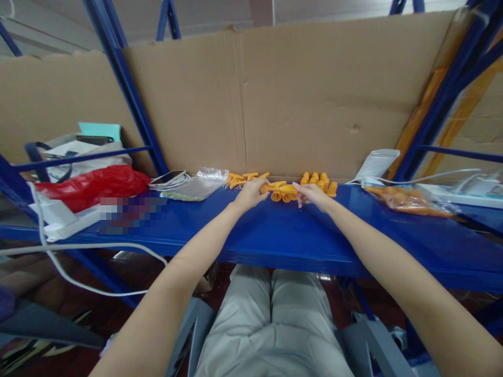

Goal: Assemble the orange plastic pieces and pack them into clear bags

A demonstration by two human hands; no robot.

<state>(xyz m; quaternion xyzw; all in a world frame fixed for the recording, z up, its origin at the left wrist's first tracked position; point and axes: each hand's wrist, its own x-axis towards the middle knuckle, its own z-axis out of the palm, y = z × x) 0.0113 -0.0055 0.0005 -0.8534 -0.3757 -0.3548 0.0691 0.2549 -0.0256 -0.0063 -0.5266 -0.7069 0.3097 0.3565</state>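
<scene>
Small orange plastic parts lie on a blue metal shelf (275, 230) against a cardboard wall. My left hand (251, 192) reaches to a loose pile of thin orange pieces (241, 179), its fingers curled onto one. My right hand (312, 195) pinches at a cluster of round orange parts (283, 193) between both hands. A row of upright orange caps (320, 182) stands just behind my right hand.
A clear plastic bag (198, 184), a phone with a white cable (168, 179) and a red bag (94, 186) lie to the left. A bag of orange parts (408, 200), a white pouch (378, 163) and a power strip (463, 195) lie to the right.
</scene>
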